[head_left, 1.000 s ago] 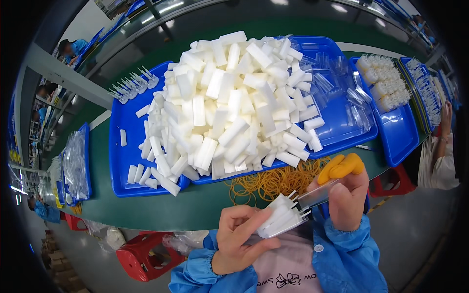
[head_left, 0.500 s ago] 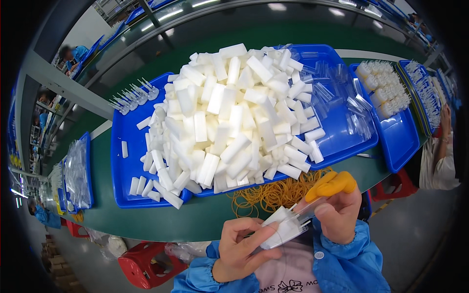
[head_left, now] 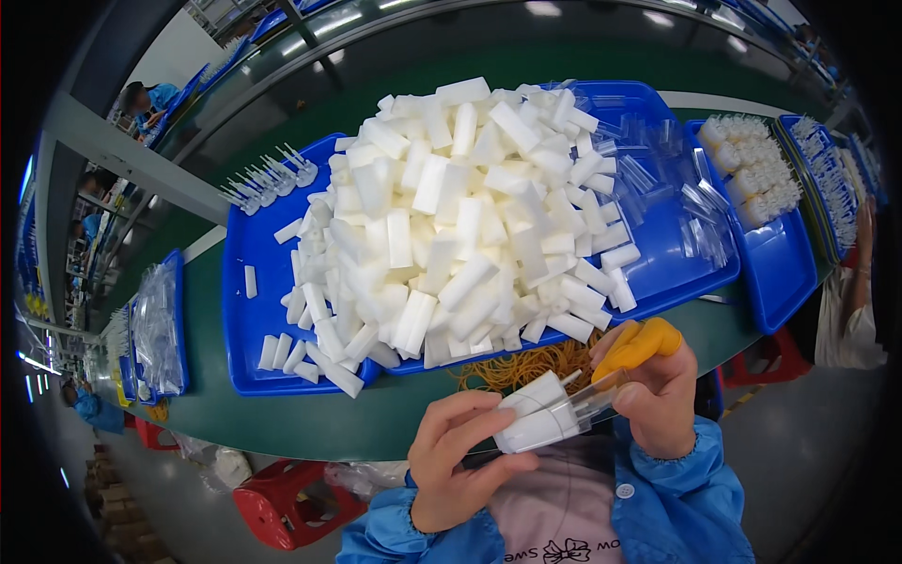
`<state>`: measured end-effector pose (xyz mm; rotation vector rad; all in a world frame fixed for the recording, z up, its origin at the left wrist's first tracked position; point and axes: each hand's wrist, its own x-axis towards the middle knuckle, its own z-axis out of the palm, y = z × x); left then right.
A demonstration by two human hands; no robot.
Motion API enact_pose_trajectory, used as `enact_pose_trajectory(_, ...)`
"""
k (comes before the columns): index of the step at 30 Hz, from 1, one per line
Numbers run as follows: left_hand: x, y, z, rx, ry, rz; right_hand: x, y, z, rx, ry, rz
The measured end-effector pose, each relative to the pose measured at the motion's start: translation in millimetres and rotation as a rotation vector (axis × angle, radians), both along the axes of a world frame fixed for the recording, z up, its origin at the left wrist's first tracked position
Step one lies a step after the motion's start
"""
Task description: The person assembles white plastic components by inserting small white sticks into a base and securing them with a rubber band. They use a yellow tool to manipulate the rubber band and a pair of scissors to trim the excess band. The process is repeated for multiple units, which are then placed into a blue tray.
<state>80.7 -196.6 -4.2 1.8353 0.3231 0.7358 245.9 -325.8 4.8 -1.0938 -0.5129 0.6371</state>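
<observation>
My left hand (head_left: 456,461) pinches two white foam blocks (head_left: 536,423) lying side by side, fingers above and thumb below. Thin white stems stick out of their right end. From the right, my right hand (head_left: 662,399) grips a clear plastic sleeve (head_left: 594,399) between thumb and fingers, its left end at the blocks' right end. How far the blocks reach inside the sleeve I cannot tell. Orange finger cots (head_left: 644,346) cover some right fingertips. Just beyond the hands, tan rubber bands (head_left: 515,370) lie on the green table (head_left: 310,423).
A tall heap of white foam blocks (head_left: 451,226) spreads over blue trays (head_left: 246,352). Clear plastic sleeves (head_left: 703,235) lie at the right. White-stemmed parts (head_left: 268,183) stand at the back left. A neighbouring tray (head_left: 780,273) holds bundled pieces; another person's arm (head_left: 863,254) is beyond. Red stools (head_left: 282,503) stand below.
The foam blocks have turned more level, and the stems point right. The clear sleeve has swung down from a steeper tilt toward the blocks' right end. Both hands keep their grip.
</observation>
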Motion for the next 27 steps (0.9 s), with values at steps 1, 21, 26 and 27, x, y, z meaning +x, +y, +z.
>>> enact_pose_trajectory(1, 1, -1, -2, -0.136, -0.053, -0.011, -1, 1, 2, -0.012, -0.009, -0.021)
enact_pose_trajectory(21, -14, -11, -11, -0.708, -0.097, -0.204, -16, -18, -6, -0.108, -0.432, 0.019)
enact_pose_trajectory(26, -14, -13, -14, -0.759, -0.109, -0.232, -22, -18, -10, -0.127, -0.445, 0.029)
enact_pose_trajectory(27, -14, -14, -14, -0.762, -0.112, -0.23, -23, -18, -11, -0.12, -0.447, 0.026)
